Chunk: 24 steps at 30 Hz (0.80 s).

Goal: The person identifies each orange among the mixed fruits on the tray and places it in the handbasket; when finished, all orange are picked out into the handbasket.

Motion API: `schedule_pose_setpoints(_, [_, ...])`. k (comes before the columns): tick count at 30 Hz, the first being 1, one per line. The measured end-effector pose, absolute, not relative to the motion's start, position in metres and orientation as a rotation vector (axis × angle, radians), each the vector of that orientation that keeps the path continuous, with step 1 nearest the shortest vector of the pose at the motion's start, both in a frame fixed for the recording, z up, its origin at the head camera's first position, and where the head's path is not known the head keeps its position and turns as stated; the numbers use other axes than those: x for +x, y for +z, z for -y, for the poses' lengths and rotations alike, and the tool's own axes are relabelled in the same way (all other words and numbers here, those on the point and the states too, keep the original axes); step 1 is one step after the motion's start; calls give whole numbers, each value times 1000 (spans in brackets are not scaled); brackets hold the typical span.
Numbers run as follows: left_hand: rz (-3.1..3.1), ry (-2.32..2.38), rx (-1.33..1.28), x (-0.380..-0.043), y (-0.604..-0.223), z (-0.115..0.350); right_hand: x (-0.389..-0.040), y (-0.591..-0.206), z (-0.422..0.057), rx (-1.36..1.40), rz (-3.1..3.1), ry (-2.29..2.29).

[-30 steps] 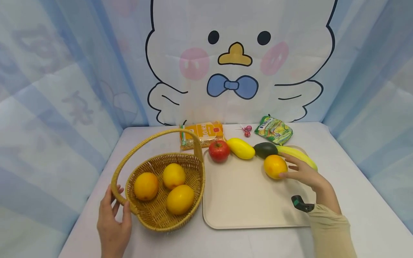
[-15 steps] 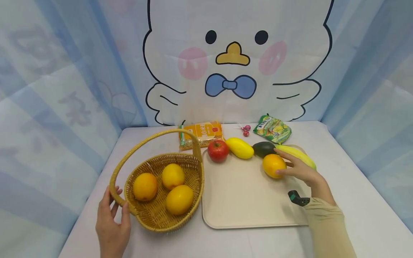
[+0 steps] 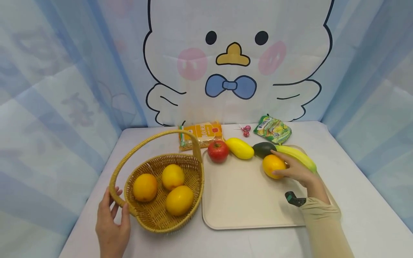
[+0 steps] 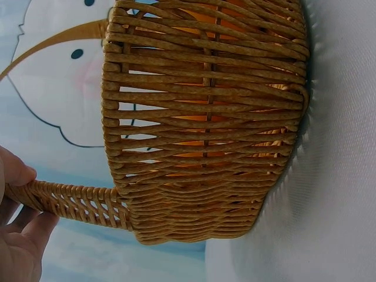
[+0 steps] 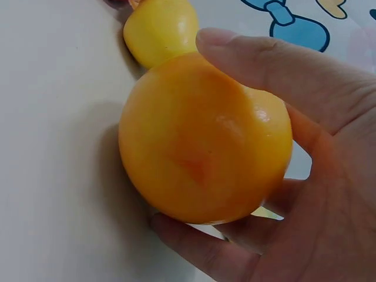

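My left hand [image 3: 112, 225] holds the handle of a woven basket [image 3: 160, 230] at its left base; the left wrist view shows thumb and fingers on either side of the basket handle [image 4: 88, 202]. In the basket lie an orange [image 3: 145, 187] and two yellow fruits, one at the back [image 3: 173, 177] and one in front [image 3: 179, 200]. Over the beige tray [image 3: 245, 200], my right hand [image 3: 298, 172] grips another orange [image 3: 273, 166]. In the right wrist view the thumb lies over this orange [image 5: 200, 141] and fingers curl beneath it.
Along the tray's back edge lie a red apple [image 3: 218, 151], a yellow mango-like fruit [image 3: 240, 148], a dark green fruit [image 3: 264, 149] and a banana-like yellow fruit [image 3: 298, 156]. Behind are an orange grain packet [image 3: 201, 135], pink lollipops [image 3: 246, 131] and a green packet [image 3: 273, 129].
My right hand has shifted slightly left, its fingers coming further around the orange. The left hand stays at the basket handle, and the basket's fruit has not moved.
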<state>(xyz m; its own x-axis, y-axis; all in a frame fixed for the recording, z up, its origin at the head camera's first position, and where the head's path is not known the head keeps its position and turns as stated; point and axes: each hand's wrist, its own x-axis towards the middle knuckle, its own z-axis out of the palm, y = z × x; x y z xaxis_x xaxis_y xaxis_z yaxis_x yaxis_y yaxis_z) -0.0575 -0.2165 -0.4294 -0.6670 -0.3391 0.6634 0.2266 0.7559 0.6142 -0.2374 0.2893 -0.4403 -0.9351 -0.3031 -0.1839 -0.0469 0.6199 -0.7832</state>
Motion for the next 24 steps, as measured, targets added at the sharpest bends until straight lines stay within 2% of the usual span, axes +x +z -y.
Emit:
schedule_pose_setpoints(9, [2133,-880,95,-57,-429,215,-239,-451,-291,-253,-2529,-1276])
schedule_pose_setpoints(24, [2132,-872,106,-57,-430,216,-235,-446,-286,-218,-2584,-1223])
